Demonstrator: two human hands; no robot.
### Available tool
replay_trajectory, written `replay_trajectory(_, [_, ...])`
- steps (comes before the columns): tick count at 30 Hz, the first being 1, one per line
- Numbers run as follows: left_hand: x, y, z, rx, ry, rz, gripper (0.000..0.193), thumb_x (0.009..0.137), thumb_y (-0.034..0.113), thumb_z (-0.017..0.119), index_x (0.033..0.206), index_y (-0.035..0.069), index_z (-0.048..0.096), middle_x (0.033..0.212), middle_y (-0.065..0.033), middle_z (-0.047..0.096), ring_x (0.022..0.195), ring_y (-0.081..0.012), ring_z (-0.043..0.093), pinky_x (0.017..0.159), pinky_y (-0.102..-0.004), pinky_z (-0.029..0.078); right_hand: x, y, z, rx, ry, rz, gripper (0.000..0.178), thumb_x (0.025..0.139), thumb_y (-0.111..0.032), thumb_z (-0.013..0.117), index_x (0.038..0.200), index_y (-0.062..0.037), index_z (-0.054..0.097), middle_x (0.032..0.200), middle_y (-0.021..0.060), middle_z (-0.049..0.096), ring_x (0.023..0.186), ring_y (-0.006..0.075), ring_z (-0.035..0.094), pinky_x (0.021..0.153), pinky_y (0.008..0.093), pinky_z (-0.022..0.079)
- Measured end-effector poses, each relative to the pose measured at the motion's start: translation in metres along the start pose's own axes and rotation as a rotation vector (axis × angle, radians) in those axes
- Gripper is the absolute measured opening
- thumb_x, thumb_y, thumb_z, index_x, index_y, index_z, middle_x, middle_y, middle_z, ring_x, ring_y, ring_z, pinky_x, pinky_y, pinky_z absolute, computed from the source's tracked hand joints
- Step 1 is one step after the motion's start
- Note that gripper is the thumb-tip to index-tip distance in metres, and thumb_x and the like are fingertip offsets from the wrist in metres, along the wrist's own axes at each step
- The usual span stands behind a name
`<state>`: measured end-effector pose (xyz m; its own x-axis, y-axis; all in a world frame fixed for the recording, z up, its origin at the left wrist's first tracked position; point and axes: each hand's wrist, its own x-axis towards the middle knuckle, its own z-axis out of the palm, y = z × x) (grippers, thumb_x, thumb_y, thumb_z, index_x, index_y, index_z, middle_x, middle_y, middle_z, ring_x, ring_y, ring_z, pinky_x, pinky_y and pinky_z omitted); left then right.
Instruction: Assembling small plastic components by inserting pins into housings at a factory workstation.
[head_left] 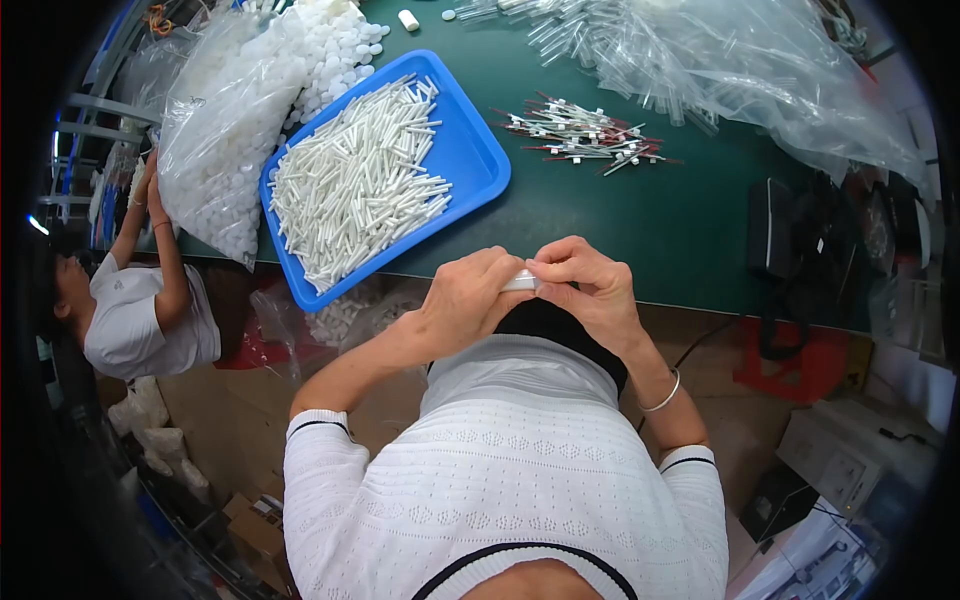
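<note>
My left hand (466,298) and my right hand (592,288) meet just off the table's near edge. Between them is a short white cylinder (519,282), like a cap or small bottle. The left fingers are wrapped round its body, and the right thumb and fingertips pinch at its right end. Whether the right fingertips hold a second small part is hidden. Left of my hands lies a blue tray (487,165) heaped with thin white sticks (350,185). Beyond my hands, a loose pile of thin red-and-white pieces (590,133) with small white tags rests on the green table (590,225).
A clear bag (225,130) of white round caps (335,50) spills at the far left. Clear tubes in a plastic bag (740,60) cover the far right. One white cylinder (408,20) stands at the back. Another person (150,310) works at left. A black box (771,228) sits at right.
</note>
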<state>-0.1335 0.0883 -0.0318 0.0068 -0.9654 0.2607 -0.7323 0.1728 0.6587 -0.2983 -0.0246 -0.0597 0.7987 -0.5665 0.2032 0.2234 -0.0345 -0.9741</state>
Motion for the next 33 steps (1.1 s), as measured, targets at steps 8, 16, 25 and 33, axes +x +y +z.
replay_trajectory(8, [-0.006, -0.005, 0.011, -1.086, -0.330, -0.478, 0.041, 0.101, 0.038, 0.042, 0.084, 0.004, 0.057, 0.060, 0.0019, 0.046, 0.054, -0.0075, 0.039, 0.049, -0.0242, 0.030, 0.000, 0.010, 0.005, 0.579, -0.048, 0.155, 0.018, 0.086, -0.008, 0.069, 0.103, -0.0042, 0.071, 0.115, 0.0075, 0.055, 0.100, 0.0140, 0.056, 0.082, 0.0255, 0.049])
replay_trajectory(16, [-0.001, -0.003, 0.038, -2.029, -0.265, -0.640, 0.052, 0.102, 0.050, 0.023, 0.080, 0.010, 0.046, 0.075, -0.0022, 0.047, 0.072, -0.0139, 0.044, 0.067, -0.0270, 0.036, 0.008, 0.009, 0.010, 0.103, 0.106, 0.067, 0.045, 0.084, -0.011, 0.068, 0.124, 0.0022, 0.053, 0.118, 0.0138, 0.057, 0.108, 0.0183, 0.056, 0.092, 0.0312, 0.046])
replay_trajectory(25, [-0.011, 0.010, 0.053, -2.098, -0.063, -0.629, 0.051, 0.103, 0.049, 0.020, 0.089, 0.008, 0.047, 0.092, -0.0036, 0.049, 0.095, -0.0179, 0.050, 0.089, -0.0348, 0.043, -0.012, -0.004, 0.017, -0.664, 0.091, -0.360, 0.067, 0.061, -0.008, 0.078, 0.122, 0.0007, 0.050, 0.118, 0.0172, 0.054, 0.091, 0.0304, 0.061, 0.071, 0.0342, 0.055])
replay_trajectory(33, [-0.069, -0.012, 0.034, -1.675, 0.167, -0.656, 0.046, 0.101, 0.045, 0.039, 0.090, 0.004, 0.056, 0.095, -0.0113, 0.057, 0.088, -0.0185, 0.056, 0.081, -0.0325, 0.046, 0.009, -0.018, 0.004, -0.686, -0.221, -0.268, 0.076, 0.063, -0.022, 0.084, 0.127, -0.0016, 0.048, 0.118, 0.0199, 0.050, 0.107, 0.0368, 0.051, 0.091, 0.0420, 0.046])
